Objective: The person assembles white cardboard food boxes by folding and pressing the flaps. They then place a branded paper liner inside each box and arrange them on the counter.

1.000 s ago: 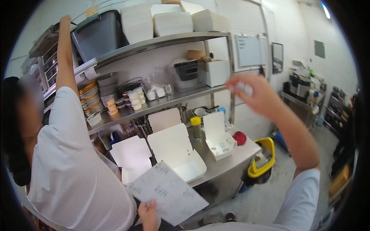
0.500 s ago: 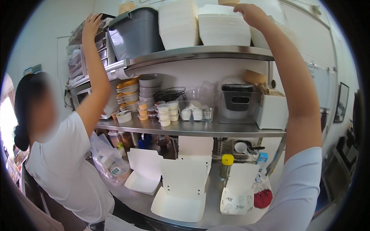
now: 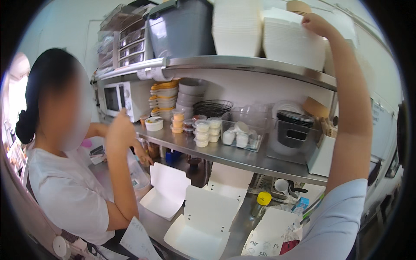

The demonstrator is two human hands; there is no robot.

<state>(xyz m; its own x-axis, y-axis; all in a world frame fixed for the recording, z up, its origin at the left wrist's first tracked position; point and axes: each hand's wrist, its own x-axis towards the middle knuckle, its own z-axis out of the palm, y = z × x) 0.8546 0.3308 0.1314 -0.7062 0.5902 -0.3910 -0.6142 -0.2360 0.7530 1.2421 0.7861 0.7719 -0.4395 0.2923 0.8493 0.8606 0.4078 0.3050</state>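
High on the right, my right hand (image 3: 320, 25) reaches up to a stack of white takeaway boxes (image 3: 289, 45) on the upper shelf. Its fingers are curled together at the stack's top edge, gripping the rim of a box there; the fingertips are partly hidden. Beside it stands a second tall stack of white containers (image 3: 236, 30). A brown round container (image 3: 298, 7) shows behind the hand. My left hand is out of view. A sheet of paper with writing (image 3: 138, 242) pokes up from the lower edge; what holds it cannot be seen.
Open white cartons (image 3: 207, 216) stand on the steel counter, beside a yellow-capped shaker (image 3: 261, 203). Small sauce tubs (image 3: 202, 133), grey bowls (image 3: 191, 89) and a microwave (image 3: 119, 97) fill the middle shelf (image 3: 242, 154). A co-worker (image 3: 65, 186) stands close at left.
The view has turned left, shifting the shelves to the right. The co-worker's raised arm has come down from the upper shelf. My right hand stays at the box stack.
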